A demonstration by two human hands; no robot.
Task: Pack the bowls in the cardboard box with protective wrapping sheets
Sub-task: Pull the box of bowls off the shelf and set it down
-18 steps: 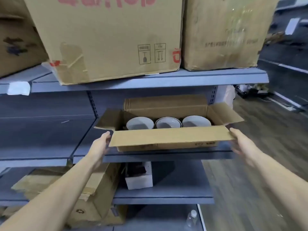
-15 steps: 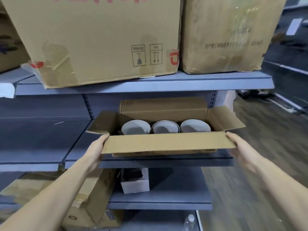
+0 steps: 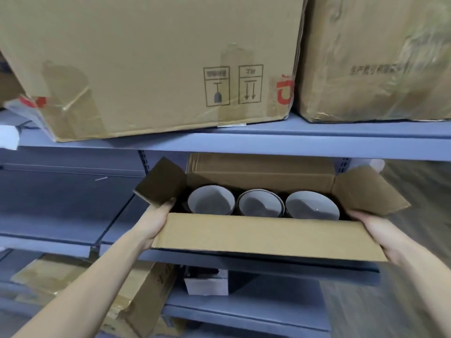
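An open cardboard box (image 3: 263, 237) sits on the middle shelf with all its flaps spread. Inside stand three grey bowls in a row: the left bowl (image 3: 211, 203), the middle bowl (image 3: 260, 205) and the right bowl (image 3: 312, 209). My left hand (image 3: 156, 222) grips the box's left end, under the raised left flap. My right hand (image 3: 377, 234) grips the right end, below the right flap. The front flap hangs toward me and hides the bowls' lower halves. No wrapping sheet shows.
Two big cardboard boxes (image 3: 156, 69) (image 3: 375, 59) fill the blue-grey shelf above (image 3: 268, 142), close over the open box. Flattened cardboard (image 3: 258, 164) leans behind it. Below lie a crushed carton (image 3: 117, 296) and a small white box (image 3: 207, 285). Wooden floor lies to the right.
The view has closed in on the shelf. Both hands went from beside the front flap to gripping the box's two ends. The left flap now stands higher.
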